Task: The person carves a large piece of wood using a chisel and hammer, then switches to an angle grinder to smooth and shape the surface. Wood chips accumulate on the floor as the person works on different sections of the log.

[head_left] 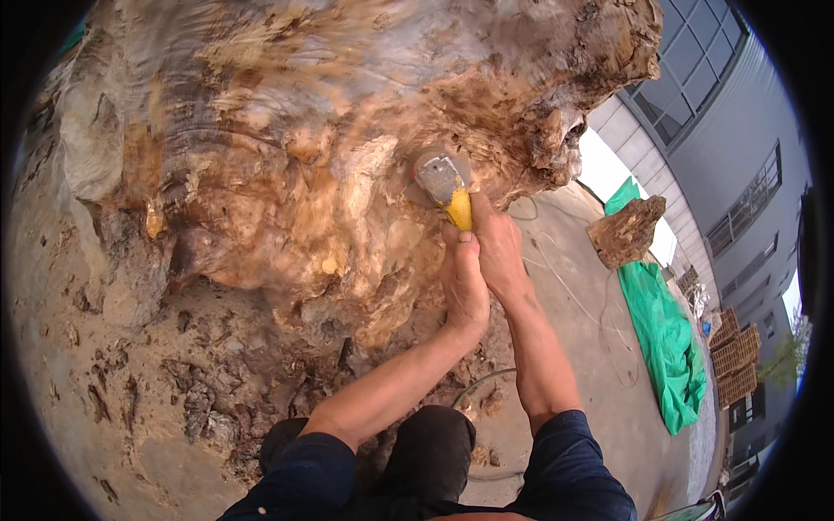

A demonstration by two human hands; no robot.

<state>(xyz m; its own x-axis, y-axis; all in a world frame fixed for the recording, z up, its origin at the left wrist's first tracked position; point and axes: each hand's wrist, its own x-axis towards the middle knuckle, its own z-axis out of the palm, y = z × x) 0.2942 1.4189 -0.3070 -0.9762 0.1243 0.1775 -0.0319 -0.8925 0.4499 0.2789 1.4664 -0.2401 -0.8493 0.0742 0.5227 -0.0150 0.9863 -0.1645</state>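
Both my hands are closed around a yellow-bodied angle grinder (pixel 459 208) with a grey metal head. My left hand (pixel 463 276) wraps the lower end of its body, thumb on top. Beside it, my right hand (pixel 497 243) grips the right side of the tool. The grinder's disc (pixel 420 193) lies at the surface of a huge gnarled tree stump (pixel 287 156); whether it spins, I cannot tell. Around the disc the wood is pale brown and orange, with deep folds and rough hollows. My fingers' undersides are hidden behind the tool.
Bark scraps and wood debris (pixel 208 408) cover the floor below the stump. A thin cable (pixel 569 282) trails on the concrete at right. Further right are a loose wood chunk (pixel 627 233), a green tarp (pixel 662 339), stacked brown crates (pixel 736 360) and a grey building (pixel 738 122).
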